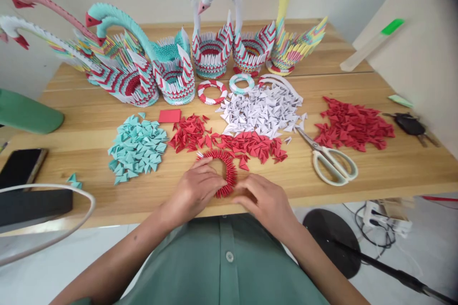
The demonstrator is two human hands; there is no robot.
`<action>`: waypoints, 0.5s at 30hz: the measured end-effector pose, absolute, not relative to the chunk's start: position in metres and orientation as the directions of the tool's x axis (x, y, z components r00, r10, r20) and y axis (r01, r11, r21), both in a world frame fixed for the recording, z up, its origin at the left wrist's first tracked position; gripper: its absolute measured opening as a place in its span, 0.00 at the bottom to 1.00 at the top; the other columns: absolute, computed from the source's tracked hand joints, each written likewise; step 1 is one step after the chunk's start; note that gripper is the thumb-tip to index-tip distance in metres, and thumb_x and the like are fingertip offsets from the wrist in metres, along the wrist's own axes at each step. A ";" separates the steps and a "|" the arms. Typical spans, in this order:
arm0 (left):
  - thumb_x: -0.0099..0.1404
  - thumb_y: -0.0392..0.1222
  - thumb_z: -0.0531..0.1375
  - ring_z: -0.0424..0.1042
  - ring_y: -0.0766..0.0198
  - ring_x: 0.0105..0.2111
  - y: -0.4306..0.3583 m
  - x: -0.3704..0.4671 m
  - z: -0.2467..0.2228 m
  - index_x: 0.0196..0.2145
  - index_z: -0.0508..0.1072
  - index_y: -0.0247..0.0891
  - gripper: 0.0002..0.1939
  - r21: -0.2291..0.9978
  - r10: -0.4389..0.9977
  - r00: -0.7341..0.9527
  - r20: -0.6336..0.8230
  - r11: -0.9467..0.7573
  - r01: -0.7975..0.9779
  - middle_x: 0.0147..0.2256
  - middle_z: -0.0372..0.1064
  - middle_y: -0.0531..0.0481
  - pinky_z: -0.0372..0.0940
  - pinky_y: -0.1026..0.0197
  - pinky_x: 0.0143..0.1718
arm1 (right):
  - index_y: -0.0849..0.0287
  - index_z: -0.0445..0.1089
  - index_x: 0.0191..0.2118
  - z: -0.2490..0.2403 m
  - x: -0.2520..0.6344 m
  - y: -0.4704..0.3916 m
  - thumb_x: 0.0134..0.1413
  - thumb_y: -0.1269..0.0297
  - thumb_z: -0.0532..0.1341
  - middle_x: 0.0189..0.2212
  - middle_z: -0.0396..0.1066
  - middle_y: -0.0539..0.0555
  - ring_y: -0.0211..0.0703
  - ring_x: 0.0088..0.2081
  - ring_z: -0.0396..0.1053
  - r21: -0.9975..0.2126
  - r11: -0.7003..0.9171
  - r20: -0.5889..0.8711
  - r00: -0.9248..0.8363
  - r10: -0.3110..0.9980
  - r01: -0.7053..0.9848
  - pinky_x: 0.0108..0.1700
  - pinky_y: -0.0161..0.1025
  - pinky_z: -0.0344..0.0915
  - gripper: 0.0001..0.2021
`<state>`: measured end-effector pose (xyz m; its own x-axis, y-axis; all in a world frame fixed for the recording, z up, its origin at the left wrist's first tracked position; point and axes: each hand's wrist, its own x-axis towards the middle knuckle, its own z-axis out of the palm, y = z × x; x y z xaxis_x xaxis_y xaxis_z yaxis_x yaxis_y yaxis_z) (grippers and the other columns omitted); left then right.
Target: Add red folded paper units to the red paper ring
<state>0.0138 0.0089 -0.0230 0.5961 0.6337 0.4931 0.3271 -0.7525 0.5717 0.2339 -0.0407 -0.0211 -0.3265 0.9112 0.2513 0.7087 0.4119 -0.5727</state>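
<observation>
A curved red ring of folded paper pieces [231,169] lies near the table's front edge, with a white tip at its upper left end. My left hand [195,186] is closed on the ring's left side, its fingers covering part of it. On the other side, my right hand [265,200] is curled with thumb and fingertips at the ring's right edge. Just beyond the ring are loose red folded pieces [250,147] and a smaller red heap [189,132]. White folded pieces [263,109] lie behind these, and turquoise ones [138,147] to the left.
Several folded-paper swans [213,52] line the back. Two paper rings, red-white [202,91] and turquoise-white [232,84], lie before them. Scissors [334,164], another red heap [356,124] and keys [410,124] are right; a phone [17,167] and green bottle [30,112] left.
</observation>
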 end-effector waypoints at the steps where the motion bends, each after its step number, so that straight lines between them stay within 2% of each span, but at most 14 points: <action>1: 0.69 0.31 0.58 0.75 0.64 0.36 0.008 0.012 -0.023 0.37 0.75 0.36 0.06 0.568 0.639 0.590 0.494 -0.751 0.337 0.34 0.78 0.49 0.61 0.50 0.58 | 0.56 0.70 0.38 -0.019 0.240 -0.042 0.64 0.55 0.59 0.31 0.74 0.50 0.40 0.33 0.72 -0.603 0.390 0.248 -0.301 0.921 0.696 0.35 0.35 0.65 0.10; 4: 0.68 0.31 0.60 0.74 0.62 0.39 0.004 0.008 -0.022 0.39 0.75 0.36 0.04 0.572 0.671 0.556 0.490 -0.729 0.376 0.37 0.78 0.48 0.61 0.49 0.58 | 0.56 0.69 0.40 -0.017 0.260 -0.045 0.65 0.58 0.58 0.31 0.74 0.51 0.40 0.32 0.72 -0.619 0.316 0.250 -0.201 0.947 0.719 0.35 0.35 0.66 0.08; 7: 0.68 0.32 0.61 0.73 0.62 0.39 -0.002 0.009 -0.020 0.39 0.75 0.37 0.03 0.578 0.696 0.531 0.483 -0.710 0.403 0.36 0.78 0.49 0.60 0.48 0.58 | 0.55 0.70 0.41 -0.019 0.272 -0.046 0.66 0.62 0.57 0.33 0.75 0.52 0.41 0.34 0.73 -0.586 0.285 0.275 -0.145 0.950 0.759 0.38 0.37 0.67 0.05; 12: 0.67 0.37 0.62 0.72 0.62 0.39 -0.007 0.022 -0.020 0.38 0.74 0.38 0.01 0.558 0.716 0.544 0.437 -0.691 0.460 0.35 0.77 0.50 0.57 0.46 0.60 | 0.55 0.70 0.44 -0.022 0.261 -0.040 0.66 0.65 0.57 0.37 0.76 0.54 0.46 0.40 0.73 -0.494 0.336 0.329 -0.184 0.926 0.802 0.43 0.41 0.67 0.06; 15: 0.68 0.36 0.61 0.71 0.62 0.38 -0.007 0.027 -0.020 0.37 0.74 0.38 0.01 0.551 0.724 0.558 0.405 -0.681 0.483 0.35 0.76 0.50 0.56 0.45 0.61 | 0.57 0.71 0.47 -0.021 0.249 -0.029 0.66 0.64 0.56 0.40 0.75 0.56 0.48 0.43 0.72 -0.398 0.348 0.334 -0.220 0.917 0.849 0.43 0.43 0.67 0.09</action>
<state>0.0267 -0.0071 -0.0200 0.5580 0.7241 0.4054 0.4833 -0.6807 0.5506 0.2491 -0.0293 -0.0209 -0.2198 0.9165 0.3342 0.8489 0.3485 -0.3975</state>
